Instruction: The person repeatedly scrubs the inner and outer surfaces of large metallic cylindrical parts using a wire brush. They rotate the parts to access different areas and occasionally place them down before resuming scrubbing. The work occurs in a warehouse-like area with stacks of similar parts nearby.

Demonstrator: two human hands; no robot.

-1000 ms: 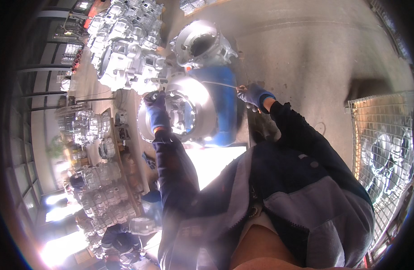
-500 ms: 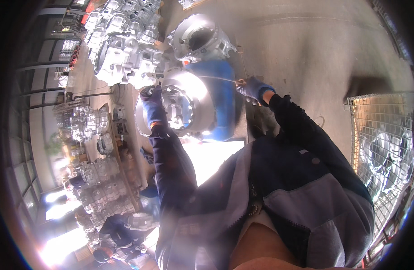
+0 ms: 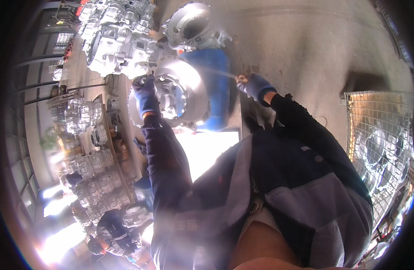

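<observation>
A large ring-shaped cast metal housing (image 3: 197, 92) rests in front of me beside a blue plastic piece (image 3: 219, 96). My left hand (image 3: 145, 92), in a blue glove, is closed at the housing's left side. A small greyish object shows at its fingers, too unclear to name. My right hand (image 3: 255, 87), gloved too, is closed right of the blue piece. It grips the end of a long thin rod-like tool (image 3: 222, 72), which stretches left toward the housing and is smeared by motion. Strong glare covers part of the housing's rim.
Another ring-shaped housing (image 3: 189, 27) stands beyond, with stacked grey castings (image 3: 119, 47) at its left. A wire mesh cage (image 3: 380, 101) holding metal parts is at right. Further rows of castings (image 3: 96, 184) and a person in dark clothes (image 3: 112, 229) are at lower left.
The housing, blue piece and my left hand sit slightly further left and higher in the picture. My right hand stays nearly in place, with the thin tool still in it.
</observation>
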